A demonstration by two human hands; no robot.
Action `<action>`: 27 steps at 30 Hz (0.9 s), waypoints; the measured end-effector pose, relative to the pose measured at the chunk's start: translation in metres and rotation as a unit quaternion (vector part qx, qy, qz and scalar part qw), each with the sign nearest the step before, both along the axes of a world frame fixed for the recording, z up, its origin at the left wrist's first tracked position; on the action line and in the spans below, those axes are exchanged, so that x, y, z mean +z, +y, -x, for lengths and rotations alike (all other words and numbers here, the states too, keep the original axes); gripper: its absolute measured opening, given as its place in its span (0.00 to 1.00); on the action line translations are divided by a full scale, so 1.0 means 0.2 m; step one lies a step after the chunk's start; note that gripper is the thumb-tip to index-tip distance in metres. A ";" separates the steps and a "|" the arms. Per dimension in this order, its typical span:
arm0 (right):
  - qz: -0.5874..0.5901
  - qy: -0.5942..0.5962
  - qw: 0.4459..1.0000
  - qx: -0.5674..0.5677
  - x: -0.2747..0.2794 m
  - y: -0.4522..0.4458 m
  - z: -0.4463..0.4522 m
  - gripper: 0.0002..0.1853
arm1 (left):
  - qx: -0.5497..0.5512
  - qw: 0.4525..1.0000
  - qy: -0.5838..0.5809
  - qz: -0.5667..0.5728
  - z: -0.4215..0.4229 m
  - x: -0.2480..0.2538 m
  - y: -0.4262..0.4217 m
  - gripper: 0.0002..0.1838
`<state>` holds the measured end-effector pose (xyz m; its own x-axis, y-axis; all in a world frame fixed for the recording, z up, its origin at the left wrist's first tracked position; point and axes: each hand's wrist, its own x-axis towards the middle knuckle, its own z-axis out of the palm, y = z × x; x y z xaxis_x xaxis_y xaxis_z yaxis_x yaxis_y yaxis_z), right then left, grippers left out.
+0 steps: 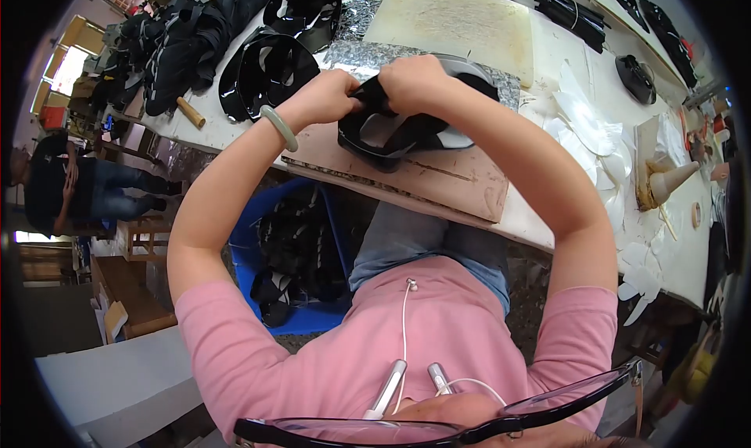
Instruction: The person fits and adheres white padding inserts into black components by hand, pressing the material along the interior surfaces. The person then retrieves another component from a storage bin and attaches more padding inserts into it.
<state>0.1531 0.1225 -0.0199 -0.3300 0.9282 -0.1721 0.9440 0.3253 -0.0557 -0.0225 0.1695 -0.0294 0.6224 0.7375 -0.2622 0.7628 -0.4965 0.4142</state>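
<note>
A black shoe upper [380,152] with a grey lining lies over a pinkish board [469,188] at the table's near edge. My left hand [330,96] is closed on the upper's left edge, its fingertips pinching the black material. My right hand [411,83] is closed over the top of the same piece, close beside the left. The fingertips of the right hand are partly hidden. Just left of my left hand sits a glossy black upper [266,71], with another glossy black upper [307,12] behind it.
A pale cutting slab [450,18] lies behind. White cut pieces [591,127] and a cone on a stand [671,184] are at the right. A wooden stick [191,112] is at left. A blue bin [249,237] holds black pieces. Another person [78,178] is far left.
</note>
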 end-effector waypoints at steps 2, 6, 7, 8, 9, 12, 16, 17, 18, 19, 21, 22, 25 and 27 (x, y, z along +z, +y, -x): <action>0.035 -0.019 0.999 0.014 0.05 -0.03 -0.03 0.16 | 0.031 0.999 -0.002 0.018 0.02 0.00 -0.02 0.10; 0.039 0.090 0.995 -0.004 0.08 0.02 -0.10 0.21 | 0.037 0.992 -0.074 0.091 0.05 -0.04 -0.03 0.12; 0.051 0.106 0.993 0.010 0.07 0.04 -0.11 0.21 | 0.047 0.992 -0.069 0.095 0.04 -0.02 -0.05 0.12; 0.053 0.107 0.993 0.013 0.05 0.06 -0.12 0.21 | 0.057 0.991 -0.065 0.099 0.04 -0.01 -0.07 0.12; 0.055 0.107 0.993 0.016 0.04 0.08 -0.12 0.20 | 0.046 0.990 -0.078 0.107 0.05 -0.04 -0.05 0.12; 0.082 0.101 0.991 0.007 0.01 0.10 -0.12 0.20 | 0.040 0.983 -0.125 0.132 0.08 -0.10 -0.03 0.12; 0.112 0.107 0.988 -0.006 0.01 0.08 -0.10 0.20 | 0.038 0.967 -0.153 0.202 0.09 -0.12 -0.05 0.10; 0.113 0.107 0.988 0.002 0.00 0.08 -0.09 0.20 | 0.023 0.971 -0.133 0.200 0.09 -0.10 -0.06 0.10; 0.114 0.106 0.988 0.010 -0.02 0.08 -0.08 0.20 | 0.008 0.974 -0.113 0.198 0.08 -0.06 -0.09 0.09; 0.116 0.105 0.987 0.018 -0.03 0.07 -0.07 0.21 | 0.014 0.977 -0.094 0.190 0.06 0.01 -0.14 0.12; 0.151 0.074 0.986 0.023 -0.03 0.04 -0.02 0.24 | 0.028 0.981 -0.079 0.177 0.03 -0.03 -0.17 0.15; 0.167 0.058 0.984 0.024 -0.03 0.03 0.00 0.27 | 0.035 0.982 -0.072 0.170 0.03 -0.04 -0.18 0.17; 0.186 0.067 0.980 0.017 -0.02 0.03 -0.02 0.30 | 0.065 0.965 -0.101 0.232 0.04 -0.06 -0.20 0.16; 0.199 0.069 0.977 0.015 -0.01 0.05 -0.06 0.32 | 0.077 0.954 -0.118 0.264 0.07 -0.08 -0.21 0.14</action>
